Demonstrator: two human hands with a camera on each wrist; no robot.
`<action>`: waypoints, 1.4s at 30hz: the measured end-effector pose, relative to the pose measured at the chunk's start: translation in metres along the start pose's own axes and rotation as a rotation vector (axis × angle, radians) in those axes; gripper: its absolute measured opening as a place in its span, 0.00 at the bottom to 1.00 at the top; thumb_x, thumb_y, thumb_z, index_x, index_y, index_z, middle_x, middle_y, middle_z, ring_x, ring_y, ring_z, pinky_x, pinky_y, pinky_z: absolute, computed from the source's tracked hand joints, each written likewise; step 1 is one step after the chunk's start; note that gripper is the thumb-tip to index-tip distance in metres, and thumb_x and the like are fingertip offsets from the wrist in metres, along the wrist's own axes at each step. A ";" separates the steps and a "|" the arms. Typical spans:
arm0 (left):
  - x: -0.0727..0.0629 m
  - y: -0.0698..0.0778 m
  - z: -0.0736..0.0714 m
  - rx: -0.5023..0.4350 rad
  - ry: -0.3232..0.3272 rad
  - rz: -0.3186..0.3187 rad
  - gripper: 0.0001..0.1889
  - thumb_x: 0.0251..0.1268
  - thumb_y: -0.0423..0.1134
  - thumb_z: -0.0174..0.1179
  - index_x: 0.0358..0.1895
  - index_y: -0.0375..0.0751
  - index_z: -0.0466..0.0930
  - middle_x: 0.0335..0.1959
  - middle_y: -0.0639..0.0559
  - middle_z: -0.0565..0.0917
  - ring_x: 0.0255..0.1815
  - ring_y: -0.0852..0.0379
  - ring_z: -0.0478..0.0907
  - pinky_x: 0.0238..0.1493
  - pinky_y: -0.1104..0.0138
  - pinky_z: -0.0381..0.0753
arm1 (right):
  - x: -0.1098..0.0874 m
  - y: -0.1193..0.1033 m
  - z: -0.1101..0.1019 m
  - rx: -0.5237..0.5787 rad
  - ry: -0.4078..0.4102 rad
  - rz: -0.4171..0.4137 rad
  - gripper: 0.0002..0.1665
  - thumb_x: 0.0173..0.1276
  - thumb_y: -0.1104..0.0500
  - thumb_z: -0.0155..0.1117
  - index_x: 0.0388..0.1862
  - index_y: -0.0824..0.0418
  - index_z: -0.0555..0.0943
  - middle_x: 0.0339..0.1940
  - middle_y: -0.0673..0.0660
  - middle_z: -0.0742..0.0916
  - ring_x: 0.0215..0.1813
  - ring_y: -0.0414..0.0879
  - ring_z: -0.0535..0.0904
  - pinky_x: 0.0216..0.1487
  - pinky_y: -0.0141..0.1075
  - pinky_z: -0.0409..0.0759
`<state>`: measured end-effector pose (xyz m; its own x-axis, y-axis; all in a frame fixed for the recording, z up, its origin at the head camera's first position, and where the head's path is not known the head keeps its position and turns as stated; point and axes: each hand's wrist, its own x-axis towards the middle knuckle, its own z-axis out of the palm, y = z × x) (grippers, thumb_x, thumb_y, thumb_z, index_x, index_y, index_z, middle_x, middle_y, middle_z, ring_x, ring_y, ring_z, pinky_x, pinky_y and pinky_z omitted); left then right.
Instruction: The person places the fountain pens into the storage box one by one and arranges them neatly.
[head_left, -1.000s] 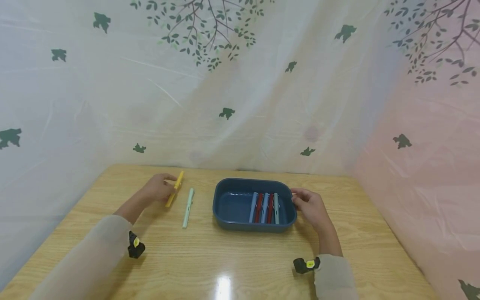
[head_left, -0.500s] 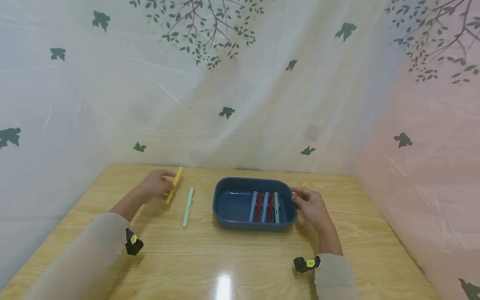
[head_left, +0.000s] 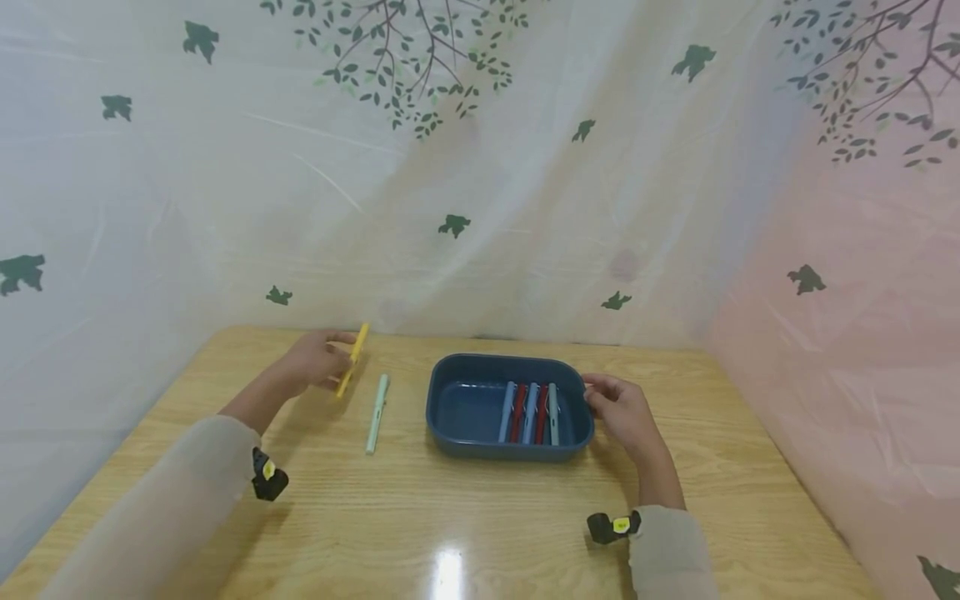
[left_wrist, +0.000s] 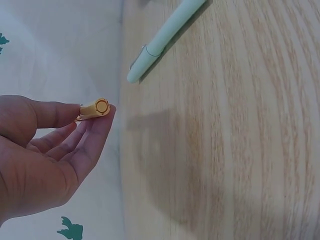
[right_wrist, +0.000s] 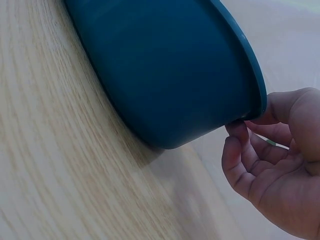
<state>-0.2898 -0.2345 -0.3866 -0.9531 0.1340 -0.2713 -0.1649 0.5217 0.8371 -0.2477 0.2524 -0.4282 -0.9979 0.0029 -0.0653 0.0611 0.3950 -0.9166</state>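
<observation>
My left hand (head_left: 315,362) pinches a yellow pen (head_left: 353,358) between thumb and fingers, held tilted above the table's left side. In the left wrist view the yellow pen (left_wrist: 96,109) is seen end-on, clear of the tabletop. To the right of that hand a mint green pen (head_left: 377,414) lies on the table. My right hand (head_left: 621,414) holds the right rim of a dark blue box (head_left: 465,450). The right wrist view shows its thumb and fingers pinching the edge of the box (right_wrist: 170,75).
Inside the box, several pens lie side by side in its right half: light blue (head_left: 507,412), red (head_left: 517,414) and grey-green (head_left: 553,414). A patterned curtain (head_left: 480,275) hangs behind the wooden table (head_left: 375,525).
My left hand has moved slightly away from me and up with the yellow pen in its pinch. The right hand and the box stay where they were.
</observation>
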 end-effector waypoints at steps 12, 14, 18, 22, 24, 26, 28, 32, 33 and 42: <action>-0.008 0.016 0.003 -0.031 -0.040 0.038 0.30 0.75 0.28 0.52 0.77 0.27 0.56 0.64 0.22 0.73 0.58 0.30 0.79 0.51 0.50 0.88 | -0.001 0.001 -0.001 -0.015 0.008 0.004 0.20 0.81 0.63 0.52 0.68 0.61 0.79 0.54 0.62 0.84 0.54 0.51 0.80 0.54 0.37 0.86; -0.007 0.017 0.004 -0.037 -0.045 0.047 0.30 0.75 0.28 0.52 0.77 0.27 0.56 0.64 0.21 0.72 0.58 0.30 0.80 0.51 0.50 0.88 | 0.000 0.001 -0.001 -0.015 0.005 0.003 0.20 0.81 0.62 0.52 0.68 0.61 0.79 0.55 0.62 0.84 0.54 0.51 0.80 0.54 0.37 0.86; -0.005 0.021 0.008 -0.051 -0.043 0.046 0.29 0.74 0.28 0.52 0.76 0.28 0.58 0.65 0.22 0.73 0.57 0.32 0.81 0.51 0.52 0.88 | 0.000 0.001 0.000 -0.011 0.002 0.000 0.20 0.82 0.62 0.52 0.68 0.61 0.79 0.55 0.62 0.84 0.55 0.51 0.80 0.54 0.37 0.86; -0.005 0.026 0.012 -0.057 -0.049 0.050 0.30 0.73 0.28 0.52 0.76 0.29 0.59 0.65 0.22 0.73 0.57 0.32 0.81 0.49 0.52 0.89 | 0.000 0.001 0.000 -0.010 -0.003 0.002 0.20 0.81 0.62 0.53 0.67 0.61 0.79 0.55 0.62 0.84 0.55 0.51 0.81 0.53 0.36 0.86; -0.005 0.029 0.015 -0.068 -0.057 0.055 0.29 0.74 0.28 0.52 0.76 0.29 0.59 0.65 0.22 0.72 0.58 0.30 0.80 0.48 0.52 0.89 | -0.001 0.001 0.000 -0.012 -0.006 0.000 0.20 0.81 0.62 0.53 0.68 0.61 0.78 0.55 0.62 0.84 0.55 0.51 0.80 0.53 0.36 0.86; -0.006 0.032 0.018 -0.076 -0.064 0.065 0.29 0.74 0.28 0.51 0.76 0.29 0.58 0.65 0.22 0.72 0.59 0.29 0.79 0.48 0.52 0.89 | -0.001 0.001 -0.001 -0.013 -0.005 0.002 0.20 0.81 0.62 0.53 0.68 0.61 0.79 0.55 0.62 0.84 0.55 0.51 0.80 0.54 0.36 0.86; -0.006 0.034 0.021 -0.080 -0.065 0.073 0.29 0.74 0.28 0.51 0.76 0.29 0.58 0.65 0.22 0.72 0.58 0.29 0.79 0.48 0.52 0.89 | -0.001 0.001 -0.001 -0.013 -0.002 -0.001 0.20 0.81 0.62 0.53 0.68 0.61 0.78 0.55 0.62 0.83 0.55 0.51 0.80 0.54 0.37 0.86; -0.005 0.039 0.027 -0.089 -0.071 0.085 0.29 0.74 0.28 0.51 0.76 0.29 0.59 0.64 0.22 0.73 0.58 0.30 0.79 0.47 0.52 0.89 | -0.002 0.000 -0.001 -0.011 0.002 -0.005 0.21 0.81 0.62 0.53 0.68 0.62 0.78 0.55 0.63 0.83 0.55 0.52 0.80 0.54 0.37 0.86; -0.005 0.040 0.029 -0.090 -0.074 0.091 0.29 0.74 0.28 0.51 0.76 0.29 0.59 0.64 0.22 0.73 0.57 0.30 0.80 0.47 0.52 0.89 | -0.002 0.000 -0.001 -0.009 0.003 -0.007 0.21 0.81 0.62 0.53 0.68 0.62 0.78 0.55 0.63 0.83 0.55 0.52 0.80 0.54 0.37 0.86; -0.008 0.051 0.044 -0.125 -0.087 0.110 0.28 0.72 0.26 0.53 0.74 0.30 0.62 0.58 0.28 0.79 0.45 0.42 0.86 0.45 0.53 0.90 | -0.003 0.000 -0.001 -0.012 -0.004 0.002 0.20 0.82 0.62 0.52 0.68 0.60 0.78 0.56 0.62 0.83 0.56 0.51 0.80 0.55 0.37 0.85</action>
<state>-0.2790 -0.1716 -0.3623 -0.9426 0.2593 -0.2102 -0.0963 0.3916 0.9151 -0.2451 0.2536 -0.4280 -0.9977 0.0002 -0.0684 0.0626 0.4056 -0.9119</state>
